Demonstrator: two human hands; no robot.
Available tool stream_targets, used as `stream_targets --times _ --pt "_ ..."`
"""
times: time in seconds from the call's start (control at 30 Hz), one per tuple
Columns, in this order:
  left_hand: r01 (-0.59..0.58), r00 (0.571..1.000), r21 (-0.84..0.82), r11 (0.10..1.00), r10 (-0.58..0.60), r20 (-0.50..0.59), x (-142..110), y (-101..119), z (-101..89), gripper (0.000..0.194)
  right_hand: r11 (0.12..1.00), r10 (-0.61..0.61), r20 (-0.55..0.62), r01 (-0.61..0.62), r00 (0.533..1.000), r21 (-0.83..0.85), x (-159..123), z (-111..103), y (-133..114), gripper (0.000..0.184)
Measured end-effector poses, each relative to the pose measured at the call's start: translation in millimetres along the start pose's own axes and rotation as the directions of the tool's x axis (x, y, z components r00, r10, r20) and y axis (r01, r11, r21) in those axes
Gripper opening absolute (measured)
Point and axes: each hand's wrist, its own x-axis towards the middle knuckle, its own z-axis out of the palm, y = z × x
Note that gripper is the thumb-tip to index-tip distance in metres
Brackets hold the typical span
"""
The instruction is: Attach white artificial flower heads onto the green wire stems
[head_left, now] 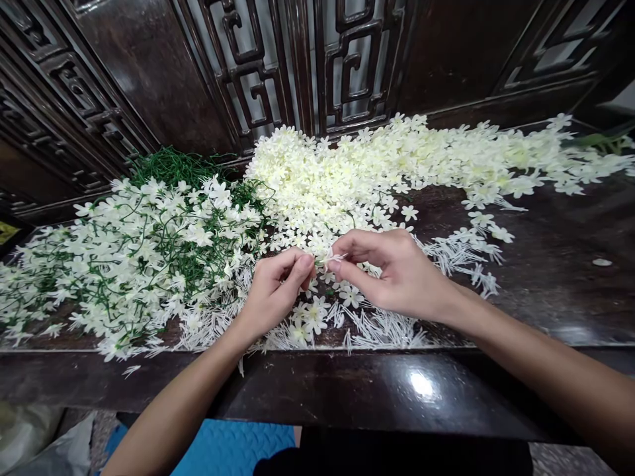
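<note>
My left hand (pixel 278 287) is closed in a pinch, with a bit of thin green stem (pixel 318 262) just showing at its fingertips. Facing it, my right hand (pixel 397 271) pinches a small white forked stamen piece (pixel 333 258) between thumb and forefinger. The fingertips of both hands nearly meet, and the stem and the stamen piece appear to touch there. Below and around the hands lie loose white stamen pieces (pixel 389 330) and a few white artificial blossoms (pixel 315 316). Behind them rises a large heap of loose cream-white blossoms (pixel 317 192).
On the left spreads a pile of white flowers on green stems (pixel 143 244), with a bundle of bare green stems (pixel 171 165) behind. The dark wooden bench (pixel 555 264) has a carved back panel (pixel 446 59). A small white disc (pixel 602 262) lies at right; a blue mat (pixel 238 446) is below.
</note>
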Motion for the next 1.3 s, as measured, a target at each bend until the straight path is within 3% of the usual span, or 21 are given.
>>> stream_targets --times 0.53,0.77,1.03,1.3 --pt "-0.029 0.999 0.048 0.998 0.030 -0.024 -1 1 4.8 0.033 0.975 -0.174 0.008 0.174 0.985 -0.140 0 4 1 0.018" --pt "-0.024 1.000 -0.042 0.999 0.025 0.019 -1 -5 6.0 0.030 0.939 -0.321 -0.023 0.315 0.947 -0.139 1 8 4 0.021" --pt "-0.118 0.991 -0.057 0.991 0.121 0.057 0 -11 0.9 0.025 0.963 -0.249 -0.005 0.247 0.969 -0.107 -2 6 -2 0.023" --pt "-0.307 0.952 0.066 0.949 0.306 0.031 0 -14 -0.7 0.018 0.986 -0.157 -0.022 0.156 0.987 -0.053 -4 10 -7 0.017"
